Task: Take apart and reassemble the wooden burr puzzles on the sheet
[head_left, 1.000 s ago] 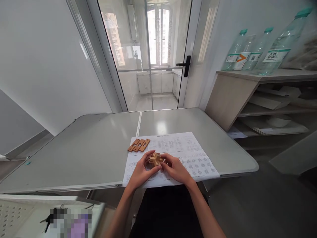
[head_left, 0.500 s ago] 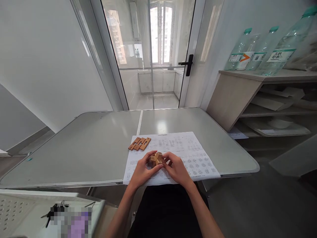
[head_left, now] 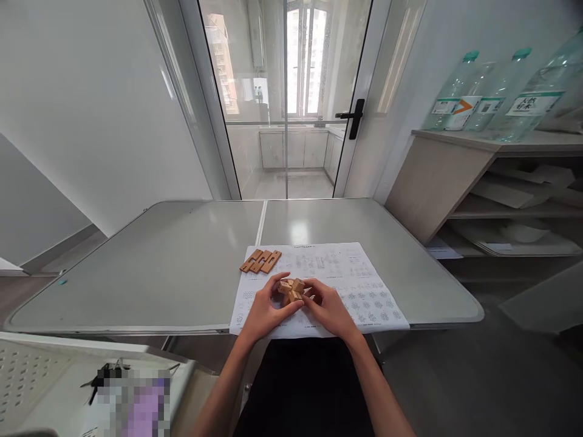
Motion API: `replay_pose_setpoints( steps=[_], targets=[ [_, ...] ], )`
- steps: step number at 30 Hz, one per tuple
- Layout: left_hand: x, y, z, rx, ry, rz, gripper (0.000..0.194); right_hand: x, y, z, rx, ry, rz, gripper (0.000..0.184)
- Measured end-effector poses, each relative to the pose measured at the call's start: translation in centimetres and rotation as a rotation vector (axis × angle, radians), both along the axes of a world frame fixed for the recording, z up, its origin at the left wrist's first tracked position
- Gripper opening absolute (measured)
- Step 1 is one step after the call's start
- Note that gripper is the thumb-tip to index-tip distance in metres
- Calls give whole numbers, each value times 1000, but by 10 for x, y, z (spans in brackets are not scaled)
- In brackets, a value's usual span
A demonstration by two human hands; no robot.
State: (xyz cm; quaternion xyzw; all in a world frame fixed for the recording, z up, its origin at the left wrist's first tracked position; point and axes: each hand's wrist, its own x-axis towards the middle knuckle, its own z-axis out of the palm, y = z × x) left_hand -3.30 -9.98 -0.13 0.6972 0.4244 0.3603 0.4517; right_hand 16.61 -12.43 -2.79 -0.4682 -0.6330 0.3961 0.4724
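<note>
A small wooden interlocking puzzle (head_left: 291, 290) of several blocky pieces is held over the printed sheet, near the table's front edge. My left hand (head_left: 268, 308) grips it from the left, thumb along the near side and fingers curled behind. From the right, my right hand (head_left: 328, 308) closes on it with thumb and fingertips. The fingers hide parts of the puzzle. Beyond my left hand, flat wooden pieces with cut-out slots (head_left: 260, 261) lie side by side on the white instruction sheet (head_left: 355, 267), which carries rows of small diagrams.
The sheet lies on a grey folding table (head_left: 195, 267) and overhangs its front edge. A white plastic basket (head_left: 150, 358) with keys (head_left: 102, 379) stands at the lower left. On the right, a wooden shelf (head_left: 437, 182) holds several water bottles (head_left: 455, 91). Behind is a glass door (head_left: 300, 152).
The wooden puzzle is turned slightly between my fingers, and both hands keep their hold. The whole view has shifted a little, with the scene moving rightward in the picture.
</note>
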Motion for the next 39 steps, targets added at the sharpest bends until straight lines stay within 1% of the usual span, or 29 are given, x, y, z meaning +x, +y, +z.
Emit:
replay_pose_setpoints(
  steps=[7,12,19,22,24,26,28,29,34,37,39],
  targets=[
    [-1,1,-2,32,33,-20,65,2,2,-5,-18,24,-18,25],
    [0,0,-2,23,21,-18,63,2,2,-6,-18,27,-10,30],
    [0,-1,0,14,36,-8,60,3,0,-7,-45,65,-52,36],
    [0,-2,1,-14,17,-23,59,3,-2,-5,11,82,-60,36],
    [0,-2,2,-35,-2,-29,60,2,-4,-4,105,63,-38,46],
    [0,-2,2,-49,-11,-40,62,2,-5,-2,179,11,4,65],
    [0,-3,2,-50,-6,-60,63,1,-5,-1,198,-41,43,77],
    [-1,-3,2,-45,0,-71,63,0,-5,-1,194,-58,57,78],
    [-1,-4,0,-24,13,-106,61,-2,-5,3,186,-47,82,58],
    [-3,-2,-2,-38,1,-107,57,-2,-7,4,197,-3,76,57],
    [-4,0,-4,-54,-41,-98,55,1,-7,2,180,48,72,58]
  ],
)
